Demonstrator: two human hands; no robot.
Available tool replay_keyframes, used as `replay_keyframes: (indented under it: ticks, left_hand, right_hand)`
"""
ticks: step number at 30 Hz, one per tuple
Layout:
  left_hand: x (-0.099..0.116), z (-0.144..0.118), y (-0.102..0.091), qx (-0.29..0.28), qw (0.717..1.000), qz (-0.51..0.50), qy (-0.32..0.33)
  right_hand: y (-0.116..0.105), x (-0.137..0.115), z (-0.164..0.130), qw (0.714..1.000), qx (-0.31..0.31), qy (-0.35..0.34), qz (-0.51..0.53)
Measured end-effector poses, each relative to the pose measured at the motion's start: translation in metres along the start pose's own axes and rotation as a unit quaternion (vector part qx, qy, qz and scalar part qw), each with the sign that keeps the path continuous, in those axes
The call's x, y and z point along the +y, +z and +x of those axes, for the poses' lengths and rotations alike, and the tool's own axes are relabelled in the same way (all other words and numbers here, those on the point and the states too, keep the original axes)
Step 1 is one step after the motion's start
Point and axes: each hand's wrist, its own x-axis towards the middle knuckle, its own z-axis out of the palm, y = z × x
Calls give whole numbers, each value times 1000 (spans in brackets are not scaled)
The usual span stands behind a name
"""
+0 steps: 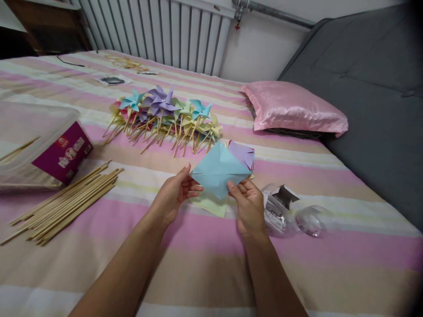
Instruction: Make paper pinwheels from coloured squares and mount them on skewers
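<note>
Scanning left to right: clear plastic bin [20, 132] at far left edge, with a purple box [64, 153] leaning against its near right corner. Just near of that, a bundle of wooden sticks [66, 202] lies loose on the striped bedsheet [205, 264], tips pointing toward the box.

Further back, centre-left: heap of finished paper pinwheels [165, 116] in blue, purple, yellow-green, sticks fanned toward the near side. Beyond them, a small dark packet [112, 80] and some tan loops, too small to identify, near the radiator [158, 31].

Centre: left hand [173, 193] and right hand [249, 204] are apart, each pinching one side of a light blue paper square [218, 169]. Left thumb on its left corner, right thumb and fingers on the lower right edge. Sheet is held up off the bed, tilted like a diamond, with fold creases visible. Under it on the sheet: a yellow-green paper [211, 203], and a purple paper stack [243, 154] just past its right corner.

Right of right hand, nearly touching: clear round container [297, 215] with a silvery packet inside, contents not readable.

Far right: pink pillow [291, 108] against grey upholstery [370, 88].
</note>
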Motion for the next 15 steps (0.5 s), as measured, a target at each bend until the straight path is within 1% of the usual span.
replay_keyframes:
  ticks: [2,5,11,15]
  left_hand:
    - [2,-1,1,-3,1000,-3,-19]
    - [3,-3,3,-12,1000,-6,-28]
    - [2,-5,3,-54,998,-3,-7]
    - [1,-6,3,-59,998,-12,-5]
  right_hand:
    - [0,-1,0,1000,8,9,0]
    - [-1,-1,1,1000,16,26,5]
    - [-1,-2,2,999,9,46,8]
    - [0,-3,0,998,-4,54,11]
